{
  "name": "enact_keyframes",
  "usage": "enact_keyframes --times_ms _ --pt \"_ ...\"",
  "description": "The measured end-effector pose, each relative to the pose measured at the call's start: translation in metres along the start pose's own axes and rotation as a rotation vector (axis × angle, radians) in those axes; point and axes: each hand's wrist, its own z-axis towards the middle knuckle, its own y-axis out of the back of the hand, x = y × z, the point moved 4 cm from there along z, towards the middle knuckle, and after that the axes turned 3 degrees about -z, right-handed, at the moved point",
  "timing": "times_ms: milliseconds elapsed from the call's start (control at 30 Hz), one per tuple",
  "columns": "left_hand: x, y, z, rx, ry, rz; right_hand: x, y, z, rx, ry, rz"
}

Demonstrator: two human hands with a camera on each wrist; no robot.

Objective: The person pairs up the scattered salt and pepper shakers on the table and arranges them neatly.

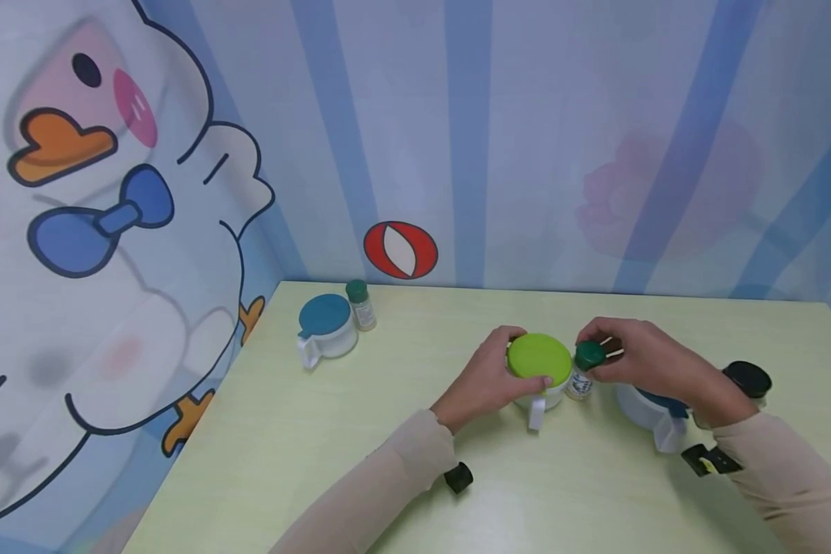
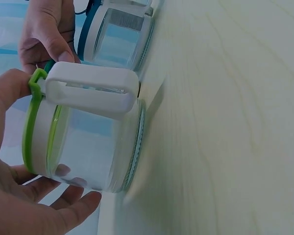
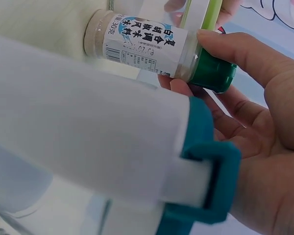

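Observation:
A clear jar with a lime-green lid (image 1: 538,360) and a white handle stands on the table. My left hand (image 1: 483,385) grips it, thumb at the lid's near side and fingers around the far side; the left wrist view shows the jar's clear body (image 2: 88,142). Close to its right is a small seasoning bottle (image 3: 142,44) with a green cap (image 1: 590,355) and a printed label. My right hand (image 1: 640,352) pinches this bottle near its cap between thumb and fingers. Whether the bottle's base touches the table is hard to tell.
Under the right forearm stand a blue-lidded jar (image 1: 640,408) and a black-lidded container (image 1: 748,378), both partly hidden. At the back left, another blue-lidded jar (image 1: 325,327) sits beside a green-capped bottle (image 1: 362,308). A printed curtain (image 1: 540,154) hangs behind the table.

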Motion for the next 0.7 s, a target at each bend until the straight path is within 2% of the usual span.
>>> enact_keyframes --times_ms 267,400,700 --pt "0.001 0.004 -0.003 0.003 0.031 -0.008 0.002 0.003 -0.001 0.027 -0.016 0.025" --pt "0.003 0.007 -0.004 0.006 0.026 -0.012 0.005 0.004 -0.002 0.017 -0.020 0.014" --pt "0.007 0.032 -0.009 -0.014 -0.020 -0.065 0.019 0.013 -0.006 -0.025 0.020 -0.044"
